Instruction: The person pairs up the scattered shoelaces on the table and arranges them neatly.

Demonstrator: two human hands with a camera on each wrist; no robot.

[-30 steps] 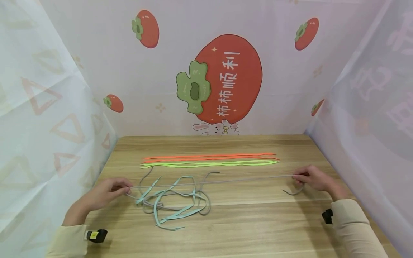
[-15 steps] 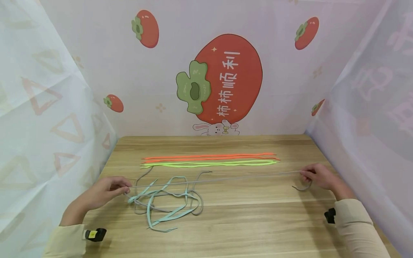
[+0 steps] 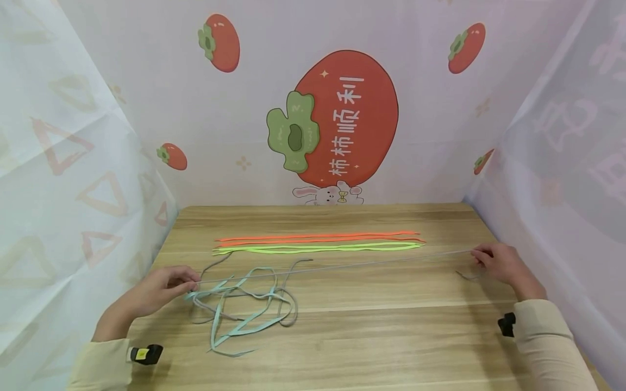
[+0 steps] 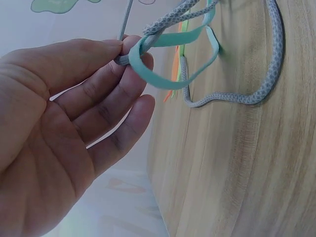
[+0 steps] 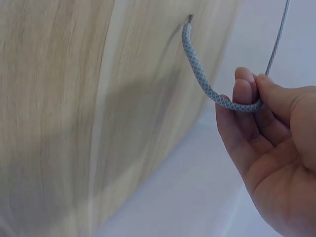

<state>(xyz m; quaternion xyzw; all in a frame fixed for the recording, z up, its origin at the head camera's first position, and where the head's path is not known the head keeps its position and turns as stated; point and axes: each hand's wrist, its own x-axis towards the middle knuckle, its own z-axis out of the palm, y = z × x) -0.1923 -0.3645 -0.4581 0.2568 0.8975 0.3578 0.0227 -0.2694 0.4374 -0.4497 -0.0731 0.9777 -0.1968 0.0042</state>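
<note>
A grey shoelace (image 3: 342, 266) with a fine woven pattern is stretched taut above the table between both hands. My left hand (image 3: 161, 288) pinches it between thumb and index finger. Close to those fingertips in the left wrist view, a mint-green shoelace (image 4: 155, 79) loops around the grey one. My right hand (image 3: 504, 266) pinches the grey lace near its other end, and a short tail with a dark tip hangs below the fingers in the right wrist view. Beside the left hand, mint and grey laces lie tangled together on the wood.
Orange shoelaces (image 3: 313, 237) lie straight across the back of the wooden table (image 3: 371, 347), with yellow-green shoelaces (image 3: 323, 250) just in front of them. Printed cloth walls (image 3: 420, 163) enclose the back and both sides.
My right hand has moved right and slightly away, drawing the grey lace longer. The mint and grey tangle has slid left toward my left hand, which has barely moved.
</note>
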